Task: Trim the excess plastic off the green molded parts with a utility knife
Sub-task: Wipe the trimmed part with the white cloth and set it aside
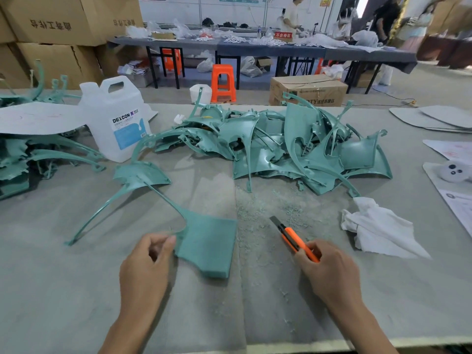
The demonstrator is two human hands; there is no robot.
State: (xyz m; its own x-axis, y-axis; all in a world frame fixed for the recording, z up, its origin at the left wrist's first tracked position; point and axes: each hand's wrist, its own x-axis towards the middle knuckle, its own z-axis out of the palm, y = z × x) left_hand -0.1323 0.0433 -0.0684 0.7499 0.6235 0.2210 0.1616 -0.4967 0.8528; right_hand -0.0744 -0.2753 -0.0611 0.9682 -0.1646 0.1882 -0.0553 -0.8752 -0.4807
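Occlusion: rear of the knife (293, 237) handle is hidden inside the right hand (329, 269), whose fingers are clenched around it. The blade is extended and points away and left, over shavings (278, 213), apart from the part (207, 246). Whether the blade tip touches the table (63, 290) cannot be told.

The part lies on the table in front of the person, flat panel nearest, 2 thin arms reaching away to the left. The left hand (146, 261) pinches the panel's left edge between thumb and curled fingers.

A pile (293, 144) of green parts lies beyond; the pieces overlap, so no count is possible. Another stack (15, 162) at far left is partly covered by a grey sheet (38, 116) and cut off by the frame edge.

Containers: 1 translucent white jug (117, 118) stands between stack and pile; its fill level is not readable. 1 cardboard box (309, 89) on the floor behind the table is closed, contents hidden. A white rag (378, 231) lies right of the knife.
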